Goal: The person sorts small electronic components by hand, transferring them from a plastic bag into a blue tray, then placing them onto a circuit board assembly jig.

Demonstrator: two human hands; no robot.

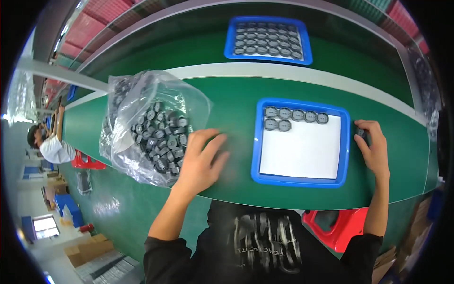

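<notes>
My left hand (201, 158) is beside the mouth of a clear plastic bag (196, 97), its fingers apart and nothing visible in them. Inside the bag lies a heap of small dark grey round parts (163, 137). To the right stands a blue tray (256, 156) lined with a white sheet (300, 154). Several of the same parts (298, 115) sit in it, one row along the far edge and a shorter one begun at the left. Just right of the tray, my right hand (376, 146) pinches one dark round part (361, 132) between thumb and fingers.
A second blue tray (307, 49), filled with rows of similar parts, stands on the far green surface beyond a pale rail (250, 70). A red stool (336, 232) is below the table's near edge. Another person (54, 146) is at the far left.
</notes>
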